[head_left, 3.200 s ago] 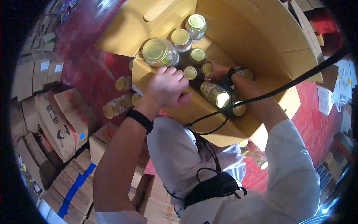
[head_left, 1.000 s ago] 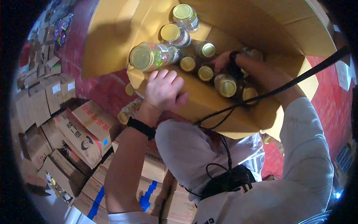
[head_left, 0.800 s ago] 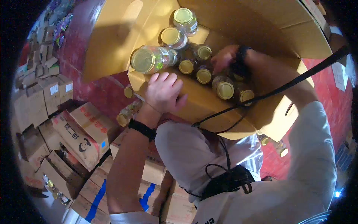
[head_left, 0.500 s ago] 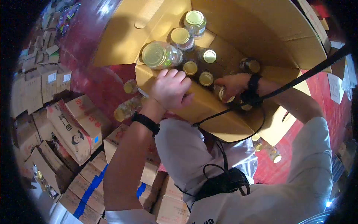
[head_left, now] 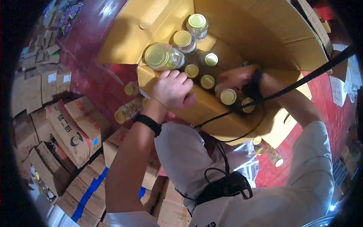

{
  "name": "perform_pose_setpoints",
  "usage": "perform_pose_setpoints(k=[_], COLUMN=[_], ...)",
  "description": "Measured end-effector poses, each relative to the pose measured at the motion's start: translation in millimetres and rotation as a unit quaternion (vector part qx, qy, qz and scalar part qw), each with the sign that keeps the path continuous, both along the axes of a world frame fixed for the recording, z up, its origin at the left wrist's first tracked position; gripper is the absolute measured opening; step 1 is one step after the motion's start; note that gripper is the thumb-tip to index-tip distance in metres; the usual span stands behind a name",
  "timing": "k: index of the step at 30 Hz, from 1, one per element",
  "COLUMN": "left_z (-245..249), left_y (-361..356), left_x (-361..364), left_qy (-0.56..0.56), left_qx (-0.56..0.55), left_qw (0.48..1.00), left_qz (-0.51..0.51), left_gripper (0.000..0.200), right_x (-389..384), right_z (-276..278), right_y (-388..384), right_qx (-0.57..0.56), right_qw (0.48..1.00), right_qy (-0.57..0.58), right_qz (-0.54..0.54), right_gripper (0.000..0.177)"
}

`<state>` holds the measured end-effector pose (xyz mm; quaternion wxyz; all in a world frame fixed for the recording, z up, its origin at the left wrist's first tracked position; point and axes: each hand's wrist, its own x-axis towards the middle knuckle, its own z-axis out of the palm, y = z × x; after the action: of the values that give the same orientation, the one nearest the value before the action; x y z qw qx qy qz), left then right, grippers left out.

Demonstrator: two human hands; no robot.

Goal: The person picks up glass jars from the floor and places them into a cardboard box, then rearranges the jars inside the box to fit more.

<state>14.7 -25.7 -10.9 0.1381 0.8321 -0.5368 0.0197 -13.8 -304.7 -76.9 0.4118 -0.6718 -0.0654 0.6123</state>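
Observation:
Curled over the near rim of a large open cardboard box (head_left: 211, 109), my left hand (head_left: 174, 89) grips its edge, just below a wide glass jar (head_left: 162, 56). My right hand (head_left: 238, 76) reaches inside the box; it is blurred and its fingers are mostly hidden. Close below it stands a glass jar with a pale gold lid (head_left: 228, 97), and another lidded jar (head_left: 248, 105) is beside that one. More lidded jars (head_left: 191, 70) stand inside to the left, while a clear jar (head_left: 184, 41) and a green-lidded jar (head_left: 197, 26) sit farther back.
A black strap (head_left: 298, 81) crosses in front of my right forearm. Glass jars (head_left: 128, 109) lie on the red floor left of the box, and others (head_left: 275, 157) lie to the right. Printed cartons (head_left: 75, 130) and taped boxes (head_left: 89, 189) are stacked at left.
My right hand has moved off the near jar's lid and farther into the box. That jar's lid now faces up in full view. My left hand stays on the rim.

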Motion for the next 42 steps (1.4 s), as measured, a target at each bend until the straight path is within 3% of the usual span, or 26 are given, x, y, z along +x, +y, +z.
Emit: perform_pose_setpoints(k=[2, 3, 5, 6, 7, 11, 14, 15, 20, 22, 26, 27, 29, 31, 33, 35, 37, 39, 40, 42], left_z=[2.3, 3.4, 4.4, 5.1, 5.6, 7.1, 7.5, 7.4, 5.0, 4.8, 1.5, -0.3, 1.1, -1.2, 3.9, 4.0, -2.4, 1.7, 1.0, -3.1], left_y=[-0.1, -0.5, -0.7, -0.7, -1.0, -0.7, 0.3, 0.0, -0.7, -2.0, -5.2, -1.2, 1.8, 2.8, 4.4, 2.7, 3.4, 3.6, 2.3, -3.2], left_x=[-0.7, -1.6, -2.3, -1.4, -0.3, -0.9, -2.1, -2.3, -1.3, 0.5, -0.5, 0.6, 0.3, -5.6, -5.0, -7.2, -5.4, -9.1, -8.8, -7.2], left_qy=[0.004, 0.008, 0.008, 0.008, 0.005, 0.005, 0.011, 0.008, 0.015, 0.007, -0.014, -0.031, -0.007, 0.0, 0.007, 0.019, 0.016, -0.003, -0.005, -0.036], left_qx=[-0.001, -0.002, 0.013, 0.026, 0.029, 0.043, 0.041, 0.034, 0.025, 0.032, 0.076, 0.095, 0.1, 0.098, 0.105, 0.095, 0.074, 0.044, 0.028, 0.0], left_qw=[1.0, 1.0, 1.0, 1.0, 1.0, 0.999, 0.999, 0.999, 1.0, 0.999, 0.997, 0.995, 0.995, 0.995, 0.994, 0.994, 0.997, 0.998, 0.999, 0.998], left_qz=[0.001, 0.002, 0.002, 0.004, 0.003, 0.003, 0.006, 0.005, 0.001, 0.001, -0.008, -0.007, -0.013, 0.018, 0.029, 0.043, 0.025, 0.034, 0.034, 0.047], left_gripper=[0.031, 0.03, 0.029, 0.028, 0.028, 0.028, 0.029, 0.029, 0.03, 0.03, 0.03, 0.03, 0.029, 0.029, 0.028, 0.028, 0.028, 0.029, 0.03, 0.032], right_x=[15.4, 35.3, 55.6, 67.7, 76.0, 61.2, 66.6, 67.9, 60.2, 56.8, 57.4, 56.8, 80.9, 81.0, 54.9, 46.2, 40.7, -6.6, -36.0, -89.3], right_z=[-21.6, -73.5, -113.6, -105.1, -98.7, -113.6, -151.4, -142.7, -151.8, -156.4, -159.6, -167.7, -142.7, -117.5, -62.9, -38.6, -18.6, 105.4, 121.0, 160.4], right_y=[-9.8, -41.8, -60.9, -43.2, -27.6, 10.2, 24.2, 26.2, 17.8, 17.1, 13.7, 5.5, 7.0, -3.4, 0.8, -22.4, -50.8, -43.2, -57.2, -91.3], right_qx=[-0.018, 0.117, 0.252, 0.056, -0.144, -0.166, -0.196, -0.212, -0.153, -0.157, -0.169, -0.195, -0.24, -0.189, -0.21, -0.181, -0.065, -0.047, -0.025, -0.08], right_qw=[0.998, 0.985, 0.941, 0.982, 0.974, 0.941, 0.876, 0.892, 0.904, 0.889, 0.884, 0.889, 0.933, 0.939, 0.876, 0.886, 0.881, 0.892, 0.853, 0.799], right_qy=[-0.062, 0.001, 0.062, -0.029, -0.117, -0.22, -0.342, -0.287, -0.248, -0.304, -0.3, -0.354, -0.256, -0.277, -0.425, -0.371, -0.32, -0.284, -0.258, -0.332], right_qz=[-0.027, -0.123, -0.219, -0.177, -0.128, -0.195, -0.279, -0.278, -0.312, -0.305, -0.316, -0.215, -0.081, -0.08, -0.089, -0.213, -0.342, -0.349, -0.454, -0.494], right_gripper=[0.057, 0.055, 0.053, 0.054, 0.055, 0.059, 0.07, 0.071, 0.07, 0.07, 0.059, 0.057, 0.053, 0.048, 0.045, 0.046, 0.05, 0.052, 0.054, 0.053])
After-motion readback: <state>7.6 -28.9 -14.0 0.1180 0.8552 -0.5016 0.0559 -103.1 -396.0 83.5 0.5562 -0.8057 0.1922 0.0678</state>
